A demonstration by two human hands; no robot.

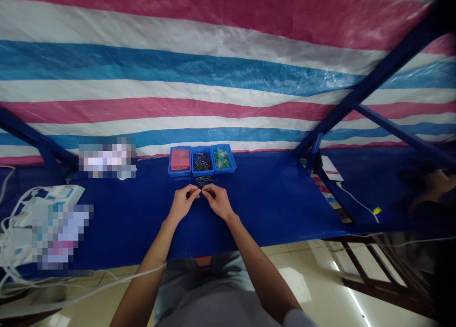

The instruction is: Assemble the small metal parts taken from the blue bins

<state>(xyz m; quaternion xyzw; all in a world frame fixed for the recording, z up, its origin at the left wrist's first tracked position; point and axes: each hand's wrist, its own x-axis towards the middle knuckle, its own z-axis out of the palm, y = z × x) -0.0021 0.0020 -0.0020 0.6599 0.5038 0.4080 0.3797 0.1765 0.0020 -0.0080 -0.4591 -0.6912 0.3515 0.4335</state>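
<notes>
Slender, straight rods (204,179) lie beyond left hand (183,201) and right hand (218,200), each grip pinched.

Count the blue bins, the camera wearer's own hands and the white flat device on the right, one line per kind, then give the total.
Blue bins: 3
Wearer's own hands: 2
White flat device: 1
Total: 6
Loose thin pieces overlap too much to count.

The single head view looks forward and down from the person's head, above the near edge of the blue table (278,203), taking in both forearms and, farther off, the striped sheet (213,70). No second view shares this scene.
</notes>
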